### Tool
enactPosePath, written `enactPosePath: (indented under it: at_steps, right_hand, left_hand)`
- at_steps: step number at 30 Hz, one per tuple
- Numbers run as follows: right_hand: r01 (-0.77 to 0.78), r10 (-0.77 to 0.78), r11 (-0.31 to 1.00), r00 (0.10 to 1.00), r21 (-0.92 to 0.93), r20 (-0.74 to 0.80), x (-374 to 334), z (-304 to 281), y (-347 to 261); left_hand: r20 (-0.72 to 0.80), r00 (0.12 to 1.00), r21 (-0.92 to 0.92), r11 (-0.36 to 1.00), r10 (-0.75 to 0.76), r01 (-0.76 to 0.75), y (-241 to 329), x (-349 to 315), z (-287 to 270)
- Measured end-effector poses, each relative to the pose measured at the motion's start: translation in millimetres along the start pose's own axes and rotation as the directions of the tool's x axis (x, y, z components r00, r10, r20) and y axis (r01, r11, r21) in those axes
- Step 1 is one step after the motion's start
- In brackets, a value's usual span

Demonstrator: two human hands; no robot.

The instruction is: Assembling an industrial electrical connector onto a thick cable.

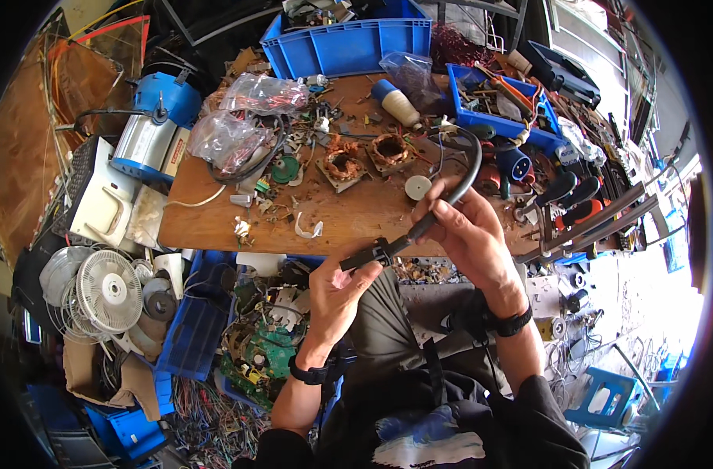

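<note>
My left hand (pixel 339 291) grips a black plug end (pixel 370 255) of a thick black cable (pixel 467 173) in front of the wooden table's near edge. My right hand (pixel 466 231) pinches the same cable a little higher up, where it curves up and back over the table toward a blue plug (pixel 515 164). Both wrists wear black bands. Two copper-wound motor cores (pixel 342 165) and a small white disc (pixel 417 187) lie on the table just beyond my hands.
The wooden table (pixel 208 219) carries plastic bags of parts (pixel 247 117), scraps, a blue crate (pixel 349 43) and a blue tray of tools (pixel 497 102). Pliers and screwdrivers (pixel 575 203) lie at right. Fans (pixel 106 289), circuit boards (pixel 259 352) and blue bins crowd the floor at left.
</note>
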State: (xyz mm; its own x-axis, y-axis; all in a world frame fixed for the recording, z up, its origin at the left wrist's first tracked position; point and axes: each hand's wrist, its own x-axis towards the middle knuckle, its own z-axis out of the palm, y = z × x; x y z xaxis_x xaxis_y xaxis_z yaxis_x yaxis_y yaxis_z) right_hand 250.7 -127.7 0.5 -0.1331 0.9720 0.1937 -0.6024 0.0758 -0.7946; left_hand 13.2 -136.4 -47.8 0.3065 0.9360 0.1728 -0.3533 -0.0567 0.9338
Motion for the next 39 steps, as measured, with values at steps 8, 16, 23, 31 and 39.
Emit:
enactPosePath:
  at_steps: [8, 16, 23, 31, 39]
  right_hand:
    - [-0.043, 0.048, 0.998, 0.989, 0.034, -0.141, -52, -30, 17]
    - [-0.148, 0.151, 0.988, 0.971, 0.032, -0.187, -71, -46, 27]
    - [-0.159, 0.158, 0.983, 0.987, -0.093, -0.022, -64, -56, 30]
    - [-0.190, 0.182, 0.979, 0.978, -0.072, -0.100, -48, -64, 43]
    - [-0.190, 0.201, 0.978, 0.971, 0.088, -0.133, -57, -66, 57]
  left_hand:
    - [0.067, 0.996, 0.132, 0.990, -0.060, 0.051, -5, -12, 11]
    - [0.092, 0.995, 0.252, 0.967, -0.041, 0.017, -19, -26, 7]
    - [0.033, 0.989, 0.302, 0.942, 0.143, -0.146, -28, -41, 5]
    - [-0.117, 0.984, 0.133, 0.984, 0.130, -0.114, -42, -36, 11]
    - [-0.113, 0.984, 0.151, 0.982, 0.135, -0.118, -46, -36, 9]
